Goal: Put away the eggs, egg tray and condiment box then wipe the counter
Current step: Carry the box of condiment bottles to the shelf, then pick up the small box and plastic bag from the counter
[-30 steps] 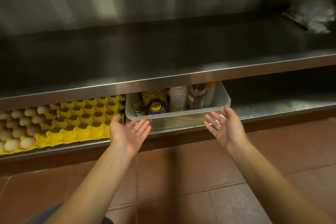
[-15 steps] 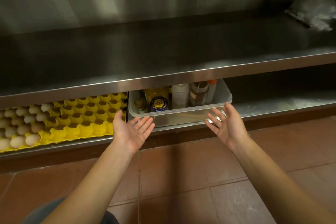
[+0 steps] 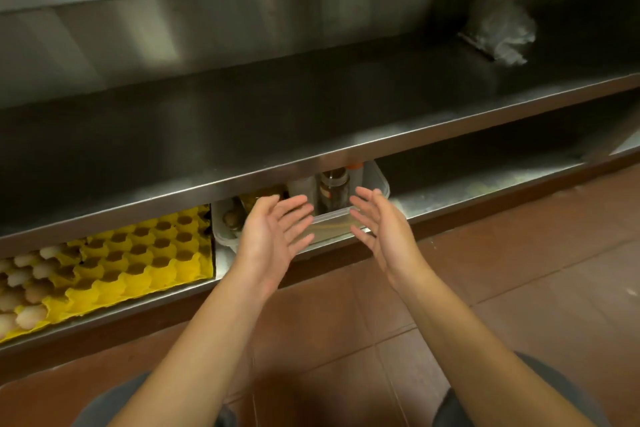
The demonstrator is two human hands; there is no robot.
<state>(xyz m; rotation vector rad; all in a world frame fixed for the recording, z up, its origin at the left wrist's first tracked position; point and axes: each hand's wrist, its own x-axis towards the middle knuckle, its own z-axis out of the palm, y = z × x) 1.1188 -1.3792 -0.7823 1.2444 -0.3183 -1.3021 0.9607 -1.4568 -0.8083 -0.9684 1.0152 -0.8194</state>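
Both palms, left hand (image 3: pixel 273 236) and right hand (image 3: pixel 384 232), have drawn closer together.

A crumpled clear plastic bag (image 3: pixel 498 32) lies at the far right against the steel back wall (image 3: pixel 242 14). Reddish-brown floor tiles (image 3: pixel 540 253) fill the near ground, running up to a dark plinth (image 3: pixel 485 215) on the right.

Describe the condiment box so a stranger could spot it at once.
Look under the long steel counter to the lower shelf. Right of the yellow egg tray sits the condiment box, partly hidden behind two open hands. It alone is clear plastic, with bottles and jars standing inside.
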